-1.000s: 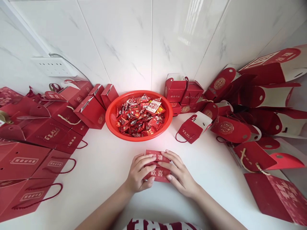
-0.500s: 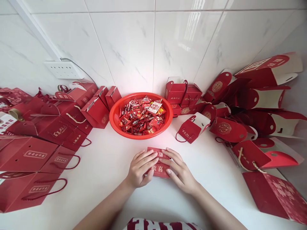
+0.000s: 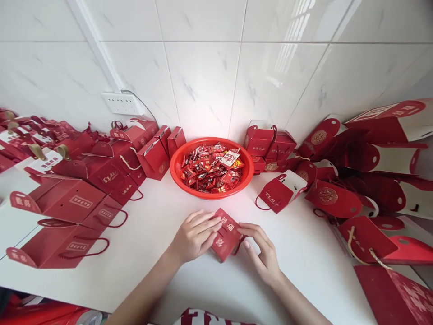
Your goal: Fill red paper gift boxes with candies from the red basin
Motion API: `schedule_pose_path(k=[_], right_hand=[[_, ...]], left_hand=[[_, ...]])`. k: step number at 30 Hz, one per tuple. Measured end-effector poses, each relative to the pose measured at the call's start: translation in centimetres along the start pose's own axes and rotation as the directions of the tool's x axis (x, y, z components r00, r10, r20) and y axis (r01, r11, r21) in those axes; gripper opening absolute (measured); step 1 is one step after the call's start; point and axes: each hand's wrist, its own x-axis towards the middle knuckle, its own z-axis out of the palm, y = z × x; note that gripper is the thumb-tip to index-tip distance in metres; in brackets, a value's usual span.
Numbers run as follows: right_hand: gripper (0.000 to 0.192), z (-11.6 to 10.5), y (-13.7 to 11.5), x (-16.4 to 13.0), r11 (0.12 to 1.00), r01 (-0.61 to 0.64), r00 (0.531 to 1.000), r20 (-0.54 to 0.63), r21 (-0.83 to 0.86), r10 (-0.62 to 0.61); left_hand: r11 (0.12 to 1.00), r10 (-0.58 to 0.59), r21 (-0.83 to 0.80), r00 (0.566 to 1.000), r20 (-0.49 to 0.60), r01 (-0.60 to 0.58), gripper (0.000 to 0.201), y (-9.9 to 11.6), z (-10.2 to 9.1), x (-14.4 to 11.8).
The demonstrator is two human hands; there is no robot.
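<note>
Reaching forward, left hand (image 3: 194, 237) and right hand (image 3: 264, 253) grasp the small red box (image 3: 226, 234) with curled fingers.

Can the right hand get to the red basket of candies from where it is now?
Probably yes. The right hand rests at the small red box on the white table, and the red basket sits just beyond it, open on top. Only that box lies between them.

Red basket (image 3: 176, 164) of wrapped candies (image 3: 211, 173), red gift bags left (image 3: 67, 198) and right (image 3: 333, 198), wall socket (image 3: 122, 103)
</note>
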Motion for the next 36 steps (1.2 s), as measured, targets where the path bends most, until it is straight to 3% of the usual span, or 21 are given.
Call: schedule_pose_path(k=[3, 5, 8, 10, 16, 21, 24, 29, 32, 34, 36], right_hand=[[0.028, 0.6, -1.1, -0.2, 0.992, 0.112, 0.977, 0.174, 0.061, -0.121], [0.032, 1.5, -1.9, -0.6, 0.966, 0.253, 0.911, 0.321, 0.059, -0.258], [0.029, 2.9, -2.7, -1.2, 0.905, 0.421, 0.799, 0.447, 0.063, -0.402], [0.023, 3.3, -2.8, -1.5, 0.893, 0.447, 0.780, 0.469, 0.048, -0.415], [0.022, 1.8, -1.3, -1.0, 0.922, 0.375, 0.863, 0.399, -0.093, -0.310], [0.022, -0.1, 0.0, -0.6, 0.921, 0.323, 0.909, 0.341, -0.216, -0.238], [0.022, -0.8, 0.2, -0.4, 0.916, 0.305, 0.925, 0.311, -0.261, -0.219], [0.022, -1.2, 0.1, -0.3, 0.909, 0.304, 0.929, 0.298, -0.285, -0.218], [0.021, -1.0, 0.1, -0.4, 0.916, 0.300, 0.927, 0.308, -0.266, -0.214], [0.021, -1.0, 0.0, -0.5, 0.919, 0.297, 0.925, 0.315, -0.258, -0.210], [0.021, -0.9, 0.0, -0.6, 0.920, 0.299, 0.922, 0.326, -0.252, -0.210]], left_hand=[[0.969, -0.229, 0.134, 0.956, 0.183, 0.207, 0.036, 1.6, -3.0, -0.5], [0.927, -0.356, 0.227, 0.895, 0.271, 0.299, 0.057, 3.2, -3.9, -1.1], [0.847, -0.502, 0.340, 0.824, 0.262, 0.409, 0.070, 5.4, -3.4, -1.9], [0.809, -0.555, 0.380, 0.795, 0.244, 0.448, 0.064, 6.4, -2.4, -2.3], [0.755, -0.617, 0.407, 0.766, 0.179, 0.514, 0.061, 6.9, -1.1, -2.1], [0.742, -0.653, 0.319, 0.743, 0.146, 0.589, 0.061, 3.9, -1.8, -2.2], [0.687, -0.712, 0.289, 0.696, 0.087, 0.667, 0.062, 1.8, -2.4, -2.5], [0.651, -0.758, 0.149, 0.646, 0.091, 0.744, 0.061, -0.4, -3.5, -3.0], [0.589, -0.808, 0.046, 0.586, 0.061, 0.807, 0.049, -1.6, -5.7, -3.9], [0.571, -0.821, 0.005, 0.571, 0.034, 0.821, 0.041, -1.9, -8.6, -5.0], [0.645, -0.764, -0.029, 0.643, -0.043, 0.764, 0.038, -1.4, -12.6, -6.5]])
